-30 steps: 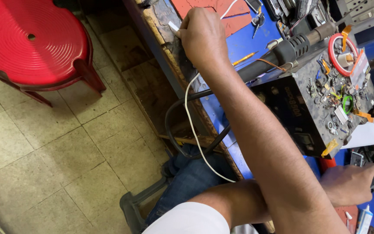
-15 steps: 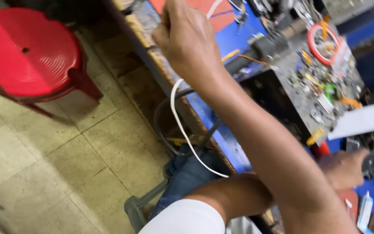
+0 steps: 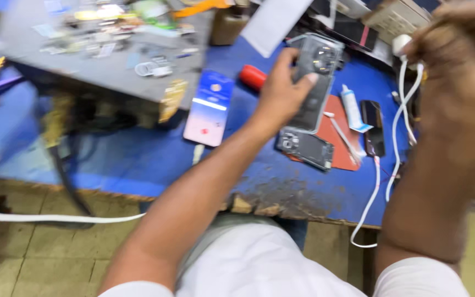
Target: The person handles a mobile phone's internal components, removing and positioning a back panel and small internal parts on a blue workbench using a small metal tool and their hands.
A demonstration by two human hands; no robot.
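Left hand (image 3: 284,96) grips an opened phone body (image 3: 313,82) over the blue bench (image 3: 138,159); right hand (image 3: 457,44) pinches a white cable's plug (image 3: 401,45). Mating them calls for alignment.

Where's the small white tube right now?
In the head view, the small white tube lies right of centre on the blue bench, between the left hand's phone and a dark phone.

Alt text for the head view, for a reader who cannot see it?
Over a blue workbench, the left hand grips an opened dark phone; the right hand holds a white cable. A lit smartphone lies nearby.
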